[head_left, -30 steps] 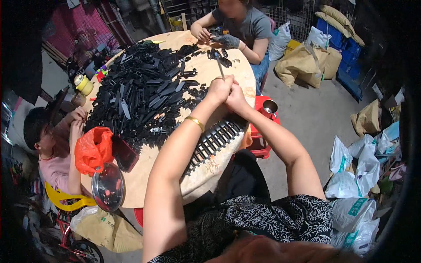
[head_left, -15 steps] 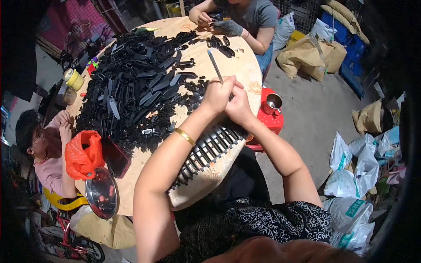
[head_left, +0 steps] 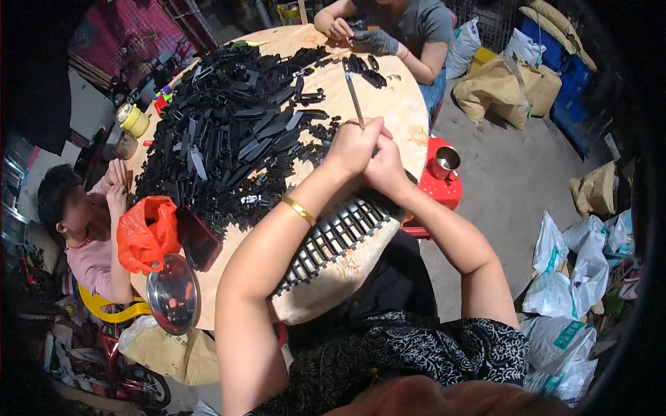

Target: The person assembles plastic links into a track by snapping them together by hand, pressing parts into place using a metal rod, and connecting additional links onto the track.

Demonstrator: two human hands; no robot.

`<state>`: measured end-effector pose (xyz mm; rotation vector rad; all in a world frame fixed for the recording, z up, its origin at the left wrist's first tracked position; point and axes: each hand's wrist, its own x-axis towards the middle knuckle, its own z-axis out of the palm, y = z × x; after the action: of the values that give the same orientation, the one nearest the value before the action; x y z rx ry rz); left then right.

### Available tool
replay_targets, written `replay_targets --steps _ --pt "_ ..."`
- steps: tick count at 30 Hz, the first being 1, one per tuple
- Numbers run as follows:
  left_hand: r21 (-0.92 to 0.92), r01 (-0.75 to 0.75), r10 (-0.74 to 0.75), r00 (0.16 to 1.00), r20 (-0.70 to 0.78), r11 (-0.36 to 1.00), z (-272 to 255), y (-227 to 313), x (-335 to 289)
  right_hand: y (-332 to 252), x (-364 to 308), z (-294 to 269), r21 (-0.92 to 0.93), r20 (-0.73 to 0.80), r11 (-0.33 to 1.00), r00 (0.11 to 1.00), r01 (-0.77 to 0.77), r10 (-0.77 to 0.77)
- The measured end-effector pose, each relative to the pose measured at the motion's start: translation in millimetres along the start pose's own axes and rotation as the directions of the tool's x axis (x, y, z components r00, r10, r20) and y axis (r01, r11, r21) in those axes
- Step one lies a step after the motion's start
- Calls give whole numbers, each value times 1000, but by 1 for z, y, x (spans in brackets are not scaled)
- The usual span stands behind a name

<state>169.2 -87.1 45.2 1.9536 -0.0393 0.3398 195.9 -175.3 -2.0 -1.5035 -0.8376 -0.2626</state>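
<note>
My left hand (head_left: 352, 147), a gold bracelet on its wrist, is closed around a slim dark rod-shaped tool (head_left: 355, 95). The tool points away from me and has a bluish far part. Pressed against that hand is my right hand (head_left: 386, 166), its fingers curled; whatever lies in them is hidden. Below both hands, a row of slim black plastic pieces (head_left: 338, 243) lies side by side along the near table edge, partly covered by my left forearm. To the left spreads a large heap of loose black plastic parts (head_left: 222, 132).
The round wooden table (head_left: 395, 104) holds a red plastic bag (head_left: 147, 236) and a metal tray (head_left: 172, 295) at left. A metal cup (head_left: 445, 161) stands on a red stool (head_left: 437, 191) to the right. Co-workers sit at the far side and left. Sacks (head_left: 555, 291) line the floor at right.
The whole view has shifted, so the table and surroundings sit slightly farther right. My hands stay together with the tool still upright between them. The far co-worker's hands have moved slightly.
</note>
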Motion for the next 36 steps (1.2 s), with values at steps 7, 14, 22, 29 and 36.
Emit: replay_targets --steps 7,14,22,29,36 --pt "110 -66 68 998 -14 992 6 -3 6 5 0 -3 139 35 984 994 -109 105" --pt "106 -14 16 1000 -19 994 -14 3 -3 -12 4 5 111 107 987 989 -115 103" --pt "22 7 -7 1000 0 1000 -5 -1 -7 -12 -8 9 91 10 995 999 -42 41" --pt "70 106 -105 994 -16 992 -17 -12 -6 -6 -1 18 12 52 996 994 92 -93" --pt "103 50 -47 998 -33 993 -24 5 -24 -28 -9 25 111 26 992 998 -60 57"
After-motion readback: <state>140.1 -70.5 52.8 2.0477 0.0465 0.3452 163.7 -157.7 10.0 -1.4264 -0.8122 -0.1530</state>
